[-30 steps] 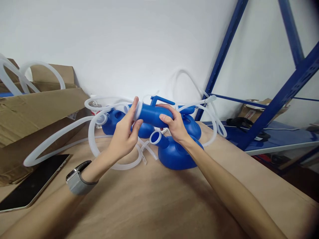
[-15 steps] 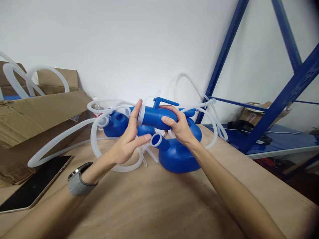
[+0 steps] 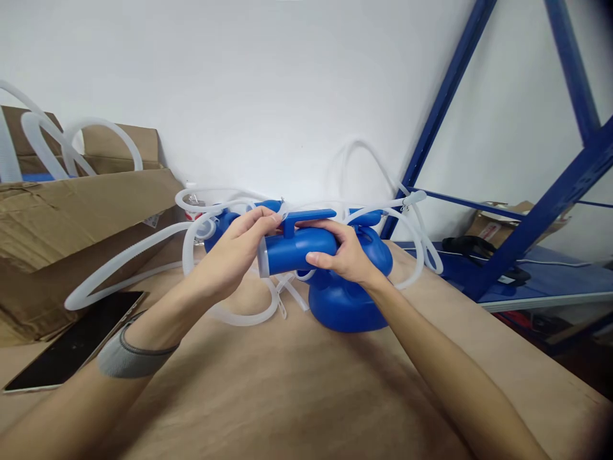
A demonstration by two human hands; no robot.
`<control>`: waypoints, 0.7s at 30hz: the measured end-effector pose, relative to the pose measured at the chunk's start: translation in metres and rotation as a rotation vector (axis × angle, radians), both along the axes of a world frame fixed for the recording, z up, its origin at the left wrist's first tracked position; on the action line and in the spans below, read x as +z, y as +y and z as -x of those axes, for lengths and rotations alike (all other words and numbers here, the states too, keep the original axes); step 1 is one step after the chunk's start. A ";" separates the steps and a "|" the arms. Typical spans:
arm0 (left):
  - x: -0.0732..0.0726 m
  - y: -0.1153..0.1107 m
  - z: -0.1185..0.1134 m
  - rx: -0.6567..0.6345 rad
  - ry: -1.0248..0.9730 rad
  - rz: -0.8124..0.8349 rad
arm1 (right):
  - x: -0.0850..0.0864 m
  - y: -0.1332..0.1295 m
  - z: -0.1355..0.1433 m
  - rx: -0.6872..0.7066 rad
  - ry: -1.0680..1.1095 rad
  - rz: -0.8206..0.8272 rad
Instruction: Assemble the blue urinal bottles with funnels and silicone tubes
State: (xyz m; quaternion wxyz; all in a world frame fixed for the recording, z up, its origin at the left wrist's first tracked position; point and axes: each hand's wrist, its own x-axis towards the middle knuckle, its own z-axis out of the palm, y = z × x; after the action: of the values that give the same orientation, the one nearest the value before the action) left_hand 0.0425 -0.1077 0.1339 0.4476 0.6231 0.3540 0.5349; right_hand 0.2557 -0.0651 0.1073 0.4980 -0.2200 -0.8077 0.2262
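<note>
My right hand (image 3: 345, 254) is wrapped round the rounded end of a blue bottle piece (image 3: 292, 250) with a bar-shaped handle on top. That piece lies sideways in the air, its pale collar facing left. My left hand (image 3: 239, 246) has thumb and fingers pinched at the handle's left end, on a small clear part too small to make out. Beneath my right hand a larger blue container (image 3: 347, 310) stands on the brown table (image 3: 287, 383). Another blue container (image 3: 223, 223) is partly hidden behind my left hand.
White hoses (image 3: 119, 259) loop over the table on both sides. A cardboard box (image 3: 90, 223) holding more hoses stands at the left, with a dark tablet (image 3: 71, 342) before it. A clear bottle (image 3: 191, 201) stands behind. Blue shelving (image 3: 438, 96) rises at the right.
The blue piece has come lower and nearer, its collar tipped down-left. My left hand has moved from beside the collar to the handle's end and closed its fingers. The view has shifted slightly.
</note>
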 end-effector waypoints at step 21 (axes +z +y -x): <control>0.008 -0.002 0.008 0.142 0.330 -0.333 | -0.006 0.002 0.002 0.047 0.063 0.073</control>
State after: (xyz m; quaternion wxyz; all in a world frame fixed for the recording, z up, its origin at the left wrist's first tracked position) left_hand 0.0344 -0.1097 0.1419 0.2362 0.7407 0.3723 0.5069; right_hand 0.2535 -0.0633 0.1017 0.5096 -0.2117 -0.7877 0.2739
